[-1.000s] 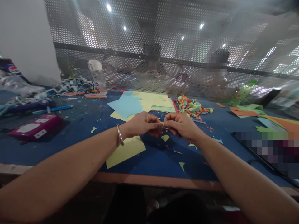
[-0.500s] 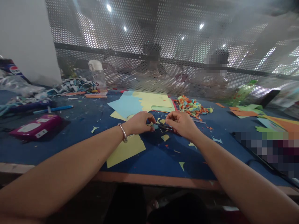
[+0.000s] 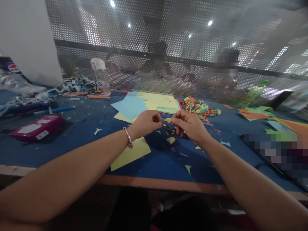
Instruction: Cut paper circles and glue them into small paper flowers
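Note:
My left hand [image 3: 148,123], with a silver bangle at the wrist, has its fingers pinched together; whatever they hold is too small to tell. Close to its right, my right hand [image 3: 189,125] has thumb and fingers curled together, and what they grip is mostly hidden. A dark tool [image 3: 168,129] lies between the two hands. Small yellow pieces, one rounded [image 3: 171,140], rest just below. Behind my hands are a light blue sheet [image 3: 131,106] and pale yellow sheets [image 3: 158,100]. Another yellow sheet [image 3: 132,154] is under my left wrist.
Colourful paper scraps [image 3: 199,106] are heaped behind my right hand. To the left are a magenta pack [image 3: 37,128], a blue pen [image 3: 56,110] and a white-capped bottle [image 3: 102,77]. Orange paper [image 3: 255,115] lies right. A perforated screen [image 3: 134,48] stands behind.
My left fingers have closed into a pinch and moved slightly up and right. The light blue piece near them is now barely visible. My right hand has shifted slightly.

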Action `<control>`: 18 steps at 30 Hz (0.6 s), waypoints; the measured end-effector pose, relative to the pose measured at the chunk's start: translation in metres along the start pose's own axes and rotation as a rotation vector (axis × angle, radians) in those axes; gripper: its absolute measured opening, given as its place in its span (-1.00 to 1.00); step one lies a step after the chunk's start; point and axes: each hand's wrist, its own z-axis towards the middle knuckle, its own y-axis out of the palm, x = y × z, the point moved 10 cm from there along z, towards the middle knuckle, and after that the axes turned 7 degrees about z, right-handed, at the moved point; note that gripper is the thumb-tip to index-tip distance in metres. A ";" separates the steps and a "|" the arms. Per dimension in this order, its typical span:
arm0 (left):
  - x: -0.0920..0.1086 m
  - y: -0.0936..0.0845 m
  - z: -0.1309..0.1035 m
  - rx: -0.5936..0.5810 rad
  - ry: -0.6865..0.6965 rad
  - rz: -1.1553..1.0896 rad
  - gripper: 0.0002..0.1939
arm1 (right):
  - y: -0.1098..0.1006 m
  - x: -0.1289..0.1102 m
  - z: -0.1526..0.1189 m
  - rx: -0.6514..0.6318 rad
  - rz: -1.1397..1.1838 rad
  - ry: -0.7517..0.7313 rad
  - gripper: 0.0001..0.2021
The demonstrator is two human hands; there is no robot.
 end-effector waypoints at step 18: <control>-0.011 0.018 -0.008 -0.146 -0.423 -0.621 -0.83 | -0.006 -0.003 0.001 0.030 0.127 -0.046 -0.85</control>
